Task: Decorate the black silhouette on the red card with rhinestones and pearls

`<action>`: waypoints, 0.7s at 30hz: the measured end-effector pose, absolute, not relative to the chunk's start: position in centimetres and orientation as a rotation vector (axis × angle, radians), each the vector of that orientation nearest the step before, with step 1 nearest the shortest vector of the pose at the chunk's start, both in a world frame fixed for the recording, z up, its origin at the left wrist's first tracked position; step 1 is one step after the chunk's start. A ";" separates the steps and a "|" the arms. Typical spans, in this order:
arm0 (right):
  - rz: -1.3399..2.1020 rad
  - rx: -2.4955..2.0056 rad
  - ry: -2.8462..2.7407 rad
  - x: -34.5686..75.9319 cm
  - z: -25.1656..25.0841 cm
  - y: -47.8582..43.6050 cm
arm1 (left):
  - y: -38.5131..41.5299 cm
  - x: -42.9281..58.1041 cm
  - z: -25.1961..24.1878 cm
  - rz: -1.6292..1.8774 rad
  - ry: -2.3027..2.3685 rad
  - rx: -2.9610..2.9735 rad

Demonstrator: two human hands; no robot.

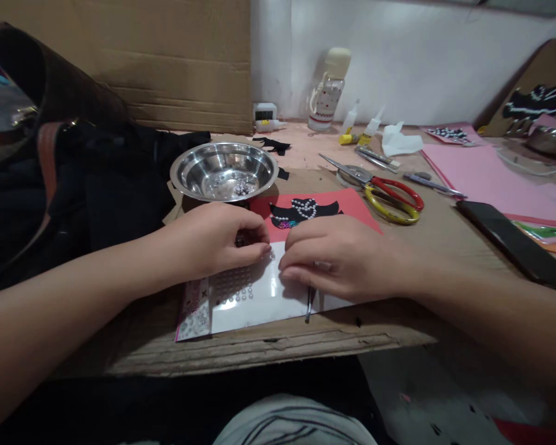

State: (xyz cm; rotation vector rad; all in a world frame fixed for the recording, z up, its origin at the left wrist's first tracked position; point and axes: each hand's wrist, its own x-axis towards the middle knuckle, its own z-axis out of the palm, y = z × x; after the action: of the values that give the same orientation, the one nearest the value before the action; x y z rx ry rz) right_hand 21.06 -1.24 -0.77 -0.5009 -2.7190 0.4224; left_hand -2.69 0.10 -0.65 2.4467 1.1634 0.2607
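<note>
My left hand [217, 241] is closed in a pinch over a sheet of stick-on pearls [234, 289]; whatever its fingertips hold is too small to make out. Opposite it, my right hand [338, 256] is curled, fingertips near the sheet's upper middle. From beneath its palm sticks out the end of a slim dark metal tool [309, 306], probably tweezers, mostly hidden. Just behind both hands lies a red sheet [352, 207] bearing a black cut-out shape [327, 211] with pearl strings and pink and teal beads.
A steel bowl [180, 179] with small beads stands behind my left hand. Scissors [389, 191], a pen [433, 184], a phone [514, 244] and pink sheets [472, 179] lie to the right. Glue bottles [370, 133] and a drink bottle [328, 93] stand by the wall. A dark bag [102, 173] fills the left.
</note>
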 end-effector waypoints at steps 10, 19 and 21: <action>0.427 -0.364 -2.829 20.7 -1.2 -1.8 | 0.0 -2.7 -0.7 0.297 1.146 2.449; 0.379 -0.832 -2.726 25.4 1.7 1.7 | 0.2 -2.5 -0.6 0.218 1.181 2.502; 0.267 -1.102 -2.685 28.6 2.2 3.8 | 0.3 -2.5 -0.5 0.224 1.165 2.512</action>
State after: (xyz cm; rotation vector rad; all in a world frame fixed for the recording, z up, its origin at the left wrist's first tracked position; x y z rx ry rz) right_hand 28.59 3.80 2.19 -1.1017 -2.6851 0.2671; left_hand -2.55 0.28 -0.55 2.5119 1.1648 0.2240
